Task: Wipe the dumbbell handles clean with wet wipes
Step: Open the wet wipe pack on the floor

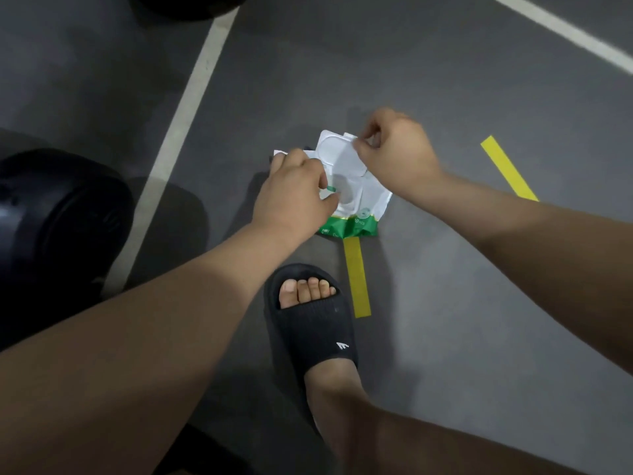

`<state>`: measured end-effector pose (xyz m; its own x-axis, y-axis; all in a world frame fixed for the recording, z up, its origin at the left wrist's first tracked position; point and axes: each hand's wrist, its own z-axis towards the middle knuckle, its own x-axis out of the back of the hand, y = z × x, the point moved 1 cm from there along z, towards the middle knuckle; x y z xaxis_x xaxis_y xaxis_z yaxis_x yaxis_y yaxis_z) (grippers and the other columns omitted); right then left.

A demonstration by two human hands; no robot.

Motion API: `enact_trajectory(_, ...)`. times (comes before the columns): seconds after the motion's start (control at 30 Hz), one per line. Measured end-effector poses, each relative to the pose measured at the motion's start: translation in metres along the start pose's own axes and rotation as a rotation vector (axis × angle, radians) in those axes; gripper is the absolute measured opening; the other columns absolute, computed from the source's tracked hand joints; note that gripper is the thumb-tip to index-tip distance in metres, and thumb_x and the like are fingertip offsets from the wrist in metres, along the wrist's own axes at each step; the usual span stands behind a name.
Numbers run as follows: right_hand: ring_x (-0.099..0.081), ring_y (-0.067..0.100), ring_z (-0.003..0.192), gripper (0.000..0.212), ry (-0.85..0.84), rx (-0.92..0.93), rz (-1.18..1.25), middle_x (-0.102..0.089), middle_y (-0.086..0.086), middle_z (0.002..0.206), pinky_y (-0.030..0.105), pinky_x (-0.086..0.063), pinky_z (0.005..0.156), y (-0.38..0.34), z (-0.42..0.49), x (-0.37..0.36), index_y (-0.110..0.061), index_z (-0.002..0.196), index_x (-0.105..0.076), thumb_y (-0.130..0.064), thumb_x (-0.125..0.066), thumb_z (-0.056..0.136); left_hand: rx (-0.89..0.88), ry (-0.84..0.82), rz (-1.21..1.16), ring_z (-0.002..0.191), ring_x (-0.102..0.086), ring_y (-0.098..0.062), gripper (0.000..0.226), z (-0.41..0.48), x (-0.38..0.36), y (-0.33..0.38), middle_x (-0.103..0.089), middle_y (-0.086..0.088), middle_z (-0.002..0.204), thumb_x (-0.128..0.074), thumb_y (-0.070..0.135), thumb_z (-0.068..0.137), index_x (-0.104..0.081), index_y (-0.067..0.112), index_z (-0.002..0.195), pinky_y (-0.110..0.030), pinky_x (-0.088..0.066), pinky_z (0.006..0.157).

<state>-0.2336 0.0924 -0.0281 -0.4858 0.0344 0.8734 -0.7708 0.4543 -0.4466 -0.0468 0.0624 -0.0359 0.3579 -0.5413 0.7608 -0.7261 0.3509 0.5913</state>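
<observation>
One wet-wipe pack (371, 200) lies flat on the grey floor (445, 80). Its long axis runs away from the slide sandal (318, 330), green end nearest.

Left hand (294, 190) curls over the pack's left edge, holding it down. Right hand (394, 149), at the pack's far end, pinches the rim of the raised flip lid (337, 149).

Two black dumbbell heads: one (58, 217) left of the pack, nearer the left arm, and one (188, 5) beyond. Handles unseen.

Two yellow tape strips (356, 279).

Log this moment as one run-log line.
left hand: holds white-and-green plastic wet-wipe pack on grey floor | right hand: pinches white plastic flip lid open | black dumbbell: untouched, at left
</observation>
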Motion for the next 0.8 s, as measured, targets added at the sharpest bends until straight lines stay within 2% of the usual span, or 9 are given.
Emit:
enact_trajectory(0.13,-0.058,0.028,0.079,0.007,0.01,-0.034,0.01,-0.064,0.007,0.084,0.037,-0.045,0.067,0.0,-0.001,-0.002,-0.011,0.086,-0.057,-0.017,-0.061,0.086,0.082,0.024,0.05,0.124,-0.039,-0.03,0.04,0.009,-0.011,0.016,-0.053,-0.003,0.12,-0.074,0.051,0.081,-0.067,0.016,0.099,-0.039,-0.042,0.099)
enact_trajectory(0.27,-0.063,0.028,0.083,0.008,-0.042,0.029,0.059,-0.069,0.008,0.086,0.039,-0.049,0.076,-0.001,-0.01,-0.008,-0.006,0.093,-0.064,-0.011,-0.06,0.087,0.14,0.027,0.164,0.123,-0.038,-0.031,0.034,0.014,-0.019,0.025,-0.049,-0.003,0.125,-0.07,0.045,0.083,-0.069,0.016,0.101,-0.039,-0.041,0.089)
enact_trajectory(0.37,-0.064,0.026,0.083,0.012,-0.05,0.085,0.105,-0.071,0.008,0.088,0.033,-0.049,0.075,-0.001,-0.015,-0.01,-0.005,0.096,-0.066,-0.006,-0.059,0.087,0.155,0.03,0.151,0.12,-0.039,-0.031,0.024,0.015,-0.02,0.024,-0.049,-0.003,0.123,-0.067,0.035,0.085,-0.07,0.014,0.096,-0.04,-0.042,0.087)
enact_trajectory(0.47,-0.064,0.026,0.081,0.013,-0.109,0.2,0.103,-0.07,0.009,0.088,0.024,-0.043,0.07,-0.001,-0.023,-0.015,-0.005,0.093,-0.069,-0.002,-0.061,0.083,0.163,0.006,0.035,0.117,-0.044,-0.032,0.016,0.018,-0.017,0.02,-0.054,-0.004,0.121,-0.069,0.027,0.083,-0.072,0.013,0.088,-0.037,-0.044,0.093)
enact_trajectory(0.53,-0.064,0.028,0.081,0.014,-0.153,0.259,0.079,-0.068,0.01,0.089,0.028,-0.045,0.071,0.0,-0.027,-0.019,-0.006,0.09,-0.069,-0.002,-0.061,0.08,0.186,-0.004,-0.051,0.111,-0.053,-0.032,0.014,0.019,-0.008,0.015,-0.057,-0.01,0.117,-0.067,0.022,0.082,-0.074,0.01,0.084,-0.034,-0.044,0.093)
enact_trajectory(0.63,-0.062,0.032,0.084,0.011,-0.192,0.302,0.01,-0.063,0.015,0.094,0.034,-0.049,0.074,0.002,-0.031,-0.024,-0.006,0.089,-0.07,-0.004,-0.063,0.081,0.186,0.037,-0.079,0.094,-0.06,-0.031,0.016,0.019,0.013,0.003,-0.064,-0.018,0.095,-0.065,0.014,0.08,-0.072,0.003,0.072,-0.033,-0.045,0.081)
enact_trajectory(0.7,-0.06,0.034,0.086,0.009,-0.196,0.334,-0.031,-0.061,0.016,0.096,0.035,-0.048,0.076,0.001,-0.032,-0.027,-0.007,0.089,-0.07,-0.006,-0.064,0.082,0.174,0.049,-0.068,0.094,-0.06,-0.03,0.018,0.016,0.021,-0.005,-0.068,-0.02,0.085,-0.063,0.012,0.081,-0.072,0.0,0.071,-0.033,-0.043,0.081)
enact_trajectory(0.8,-0.059,0.038,0.083,0.011,-0.227,0.39,-0.098,-0.06,0.016,0.088,0.037,-0.047,0.076,-0.007,-0.034,-0.032,-0.007,0.085,-0.07,-0.01,-0.061,0.08,0.187,0.037,-0.06,0.095,-0.06,-0.028,0.02,0.014,0.022,-0.011,-0.071,-0.016,0.084,-0.061,0.012,0.083,-0.072,0.001,0.071,-0.029,-0.041,0.077)
